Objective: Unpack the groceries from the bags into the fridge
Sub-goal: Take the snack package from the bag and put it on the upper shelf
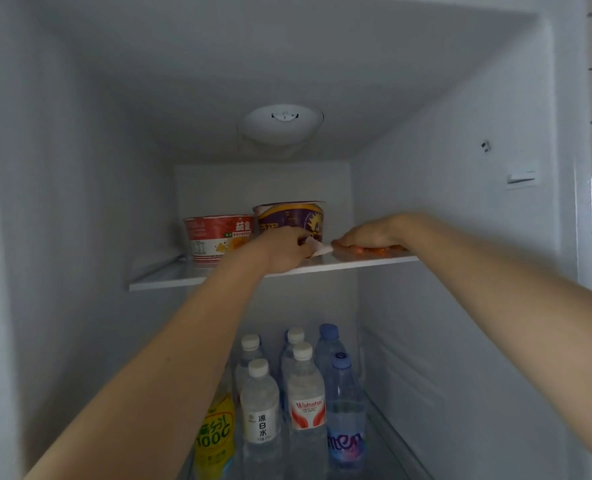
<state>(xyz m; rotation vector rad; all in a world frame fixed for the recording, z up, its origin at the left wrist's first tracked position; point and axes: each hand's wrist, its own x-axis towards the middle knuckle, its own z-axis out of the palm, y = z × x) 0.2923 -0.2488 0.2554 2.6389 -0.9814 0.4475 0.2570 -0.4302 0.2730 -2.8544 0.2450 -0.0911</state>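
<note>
Both my arms reach into the open fridge, onto its top glass shelf [169, 280]. My left hand [284, 249] pinches the white end of a flat packet [374, 251] with orange-red contents. That packet lies on the shelf's right part, and my right hand [374, 233] rests flat on top of it, covering most of it. Behind my hands stand a red-and-white instant noodle cup [214, 239] and a purple one [291, 216], side by side at the back of the shelf.
On the shelf below stand several clear water bottles [305, 403], a blue-tinted bottle [344, 420] and a yellow drink bottle [216, 434]. A round white dial [282, 123] sits on the fridge ceiling. The fridge walls close in left and right.
</note>
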